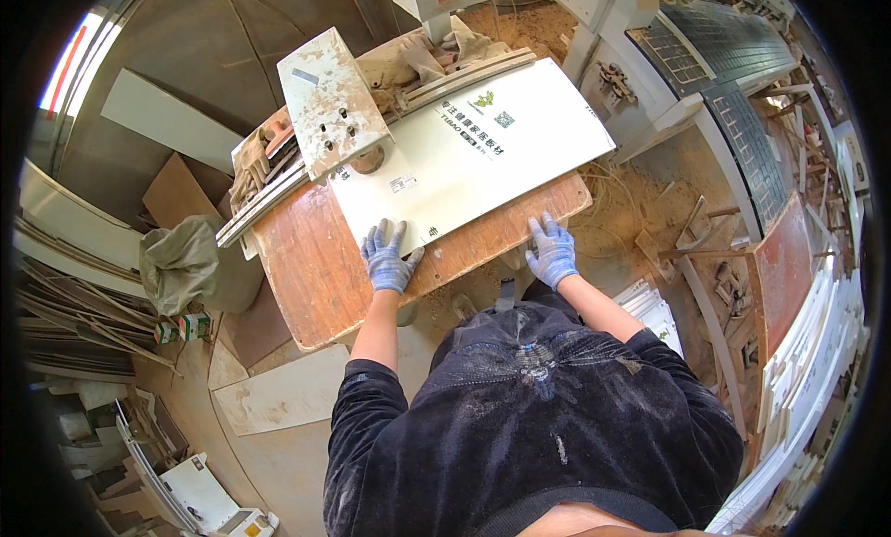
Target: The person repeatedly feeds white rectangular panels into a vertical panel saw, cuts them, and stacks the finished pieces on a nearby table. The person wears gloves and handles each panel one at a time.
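A white printed board lies on a worn wooden table, its long back side along a wooden fence. My left hand, in a blue-grey work glove, lies with fingers spread; its fingertips reach the board's near left corner. My right hand, gloved alike, has its fingers apart by the table's near edge toward the right. Whether it presses on that edge is hard to tell. Over the board's left part juts a dusty white machine head with several bolts; what is beneath it is partly hidden.
Work gloves lie behind the fence at left. A green-grey sack stands left of the table. Long panels lie on the floor. At right are a machine with a dark slatted bed and stacked white strips. Sawdust covers the floor.
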The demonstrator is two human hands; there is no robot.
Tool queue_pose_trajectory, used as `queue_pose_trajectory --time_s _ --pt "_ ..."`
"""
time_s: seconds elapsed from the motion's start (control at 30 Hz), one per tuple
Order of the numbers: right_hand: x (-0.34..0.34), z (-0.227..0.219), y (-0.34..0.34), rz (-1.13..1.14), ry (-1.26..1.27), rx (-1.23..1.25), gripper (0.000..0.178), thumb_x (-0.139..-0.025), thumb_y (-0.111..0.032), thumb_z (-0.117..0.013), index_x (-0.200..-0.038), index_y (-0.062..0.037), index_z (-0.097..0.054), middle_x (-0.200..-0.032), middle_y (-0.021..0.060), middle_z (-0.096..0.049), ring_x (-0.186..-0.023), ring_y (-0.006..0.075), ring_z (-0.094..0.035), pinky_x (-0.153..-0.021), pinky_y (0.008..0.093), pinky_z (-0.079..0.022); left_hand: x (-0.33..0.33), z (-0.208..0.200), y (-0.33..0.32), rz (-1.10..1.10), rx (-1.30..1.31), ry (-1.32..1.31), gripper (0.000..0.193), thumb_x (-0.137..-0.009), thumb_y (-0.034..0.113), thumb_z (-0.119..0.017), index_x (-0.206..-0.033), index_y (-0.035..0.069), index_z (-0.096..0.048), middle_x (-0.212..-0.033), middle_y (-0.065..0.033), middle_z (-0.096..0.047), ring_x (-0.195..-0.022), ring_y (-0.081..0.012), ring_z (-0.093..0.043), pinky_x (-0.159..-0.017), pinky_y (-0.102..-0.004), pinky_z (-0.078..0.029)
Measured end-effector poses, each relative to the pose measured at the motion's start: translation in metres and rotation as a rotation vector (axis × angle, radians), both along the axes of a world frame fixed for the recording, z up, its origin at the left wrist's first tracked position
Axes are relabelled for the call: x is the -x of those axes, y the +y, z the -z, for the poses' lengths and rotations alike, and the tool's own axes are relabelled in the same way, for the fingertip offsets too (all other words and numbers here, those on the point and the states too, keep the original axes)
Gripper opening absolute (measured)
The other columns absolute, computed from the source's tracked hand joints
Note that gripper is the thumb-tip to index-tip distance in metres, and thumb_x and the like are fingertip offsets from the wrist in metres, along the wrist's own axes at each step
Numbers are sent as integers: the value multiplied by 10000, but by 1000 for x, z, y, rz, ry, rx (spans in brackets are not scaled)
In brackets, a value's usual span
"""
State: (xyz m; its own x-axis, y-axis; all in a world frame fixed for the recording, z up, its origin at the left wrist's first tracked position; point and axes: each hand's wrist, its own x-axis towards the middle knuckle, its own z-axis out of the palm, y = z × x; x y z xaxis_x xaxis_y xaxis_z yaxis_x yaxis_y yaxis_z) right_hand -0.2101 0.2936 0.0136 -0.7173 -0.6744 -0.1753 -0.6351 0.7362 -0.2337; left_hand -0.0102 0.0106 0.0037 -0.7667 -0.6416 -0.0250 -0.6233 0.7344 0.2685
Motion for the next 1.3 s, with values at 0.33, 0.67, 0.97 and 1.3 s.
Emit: queue_pose_trajectory --time_s 0.33,0.67,0.97,1.3 --pt "-1 1 -1 6 -2 -12 721 -768 -302 -690 -1417 -142 -421 -1477 193 -330 -1223 381 -443 -1040 486 -341 0 4 -1 8 28 15 673 -743 531 -704 -1339 269 -538 -1476 -98 -363 -1384 -318 -287 -1174 -474 -158" --pt "-1 4 -3 21 0 -40 710 -773 -305 -685 -1416 -152 -425 -1490 184 -323 -1225 374 -454 -1041 489 -340 -1 0 -2 14 -11 15 677 -754 526 -697 -1353 264 -520 -1483 -112 -352 -1390 -328 -274 -1174 -483 -148" --pt "-9 2 -12 117 -11 -63 709 -784 -316 -686 -1422 -147 -425 -1501 178 -324 -1282 359 -425 -1060 486 -331 -3 1 -4 39 -38 -9 702 -778 538 -676 -1395 280 -463 -1529 -112 -282 -1411 -356 -224 -1176 -497 -121" --pt "-18 -5 -23 213 -16 -64 698 -803 -351 -674 -1427 -156 -429 -1520 154 -318 -1303 341 -420 -1070 463 -338 -4 -1 -4 52 -47 -17 711 -786 538 -671 -1409 278 -445 -1543 -114 -267 -1429 -340 -203 -1182 -484 -111"
